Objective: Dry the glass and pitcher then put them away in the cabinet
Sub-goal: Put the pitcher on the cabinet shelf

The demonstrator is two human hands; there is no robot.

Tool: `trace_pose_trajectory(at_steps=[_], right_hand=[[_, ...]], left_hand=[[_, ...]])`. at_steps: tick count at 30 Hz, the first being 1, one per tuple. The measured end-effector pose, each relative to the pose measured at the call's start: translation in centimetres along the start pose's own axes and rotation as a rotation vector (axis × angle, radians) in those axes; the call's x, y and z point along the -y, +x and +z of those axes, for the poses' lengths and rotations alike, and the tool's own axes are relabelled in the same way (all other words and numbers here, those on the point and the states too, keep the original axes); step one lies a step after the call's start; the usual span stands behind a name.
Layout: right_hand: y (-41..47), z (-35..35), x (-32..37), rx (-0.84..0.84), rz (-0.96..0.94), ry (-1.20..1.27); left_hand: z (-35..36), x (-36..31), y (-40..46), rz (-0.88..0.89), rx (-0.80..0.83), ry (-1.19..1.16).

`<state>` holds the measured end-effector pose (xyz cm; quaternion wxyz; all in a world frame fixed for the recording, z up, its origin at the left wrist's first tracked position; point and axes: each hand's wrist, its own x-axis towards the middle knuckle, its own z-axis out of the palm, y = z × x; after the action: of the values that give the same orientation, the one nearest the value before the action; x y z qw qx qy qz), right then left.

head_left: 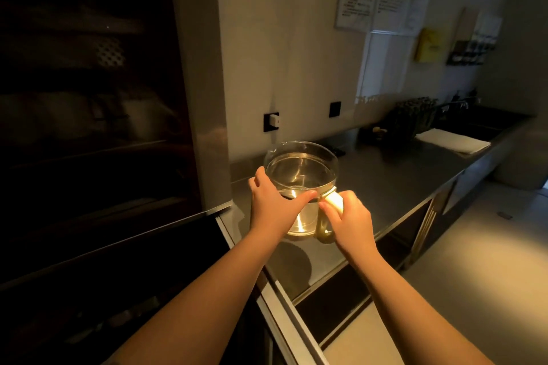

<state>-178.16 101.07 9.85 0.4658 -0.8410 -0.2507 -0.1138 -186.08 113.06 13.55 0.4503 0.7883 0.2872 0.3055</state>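
A clear glass pitcher (301,169) with a cream handle is upright above the steel counter (394,184), its shadow showing on the counter below. My left hand (271,201) wraps the pitcher's body from the left. My right hand (345,210) grips the cream handle. To the left stands the dark cabinet (89,98) with glass-fronted shelves; its contents are dim and hard to make out. No drinking glass can be made out.
A white folded cloth (453,141) lies on the counter at the far right, beside a dark sink (489,121). A dark rack (412,118) with items stands at the back. Wall sockets (271,121) sit above the counter. Notices hang on the wall.
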Motion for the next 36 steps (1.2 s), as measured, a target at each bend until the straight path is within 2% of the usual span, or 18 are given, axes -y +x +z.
trace_pose_trajectory(at_steps=[8,15,27,36], right_hand=[[-4.5,-3.4,6.5,-0.005,-0.139,0.063],[-9.9,-3.7,12.0,0.105,-0.263,0.148],[-17.0,3.3,16.5,0.387,-0.305,0.293],[-22.3,7.8,15.5,0.577,-0.136,0.366]], left_hand=[[-5.7,-1.8,-4.9,0.16,-0.177,-0.134],[-12.0,-0.5,-10.6,0.222,-0.34,-0.206],[-20.0,6.1,-16.5,0.092,-0.604,-0.099],[-21.7,11.9,-20.0,-0.072,-0.599,-0.035]])
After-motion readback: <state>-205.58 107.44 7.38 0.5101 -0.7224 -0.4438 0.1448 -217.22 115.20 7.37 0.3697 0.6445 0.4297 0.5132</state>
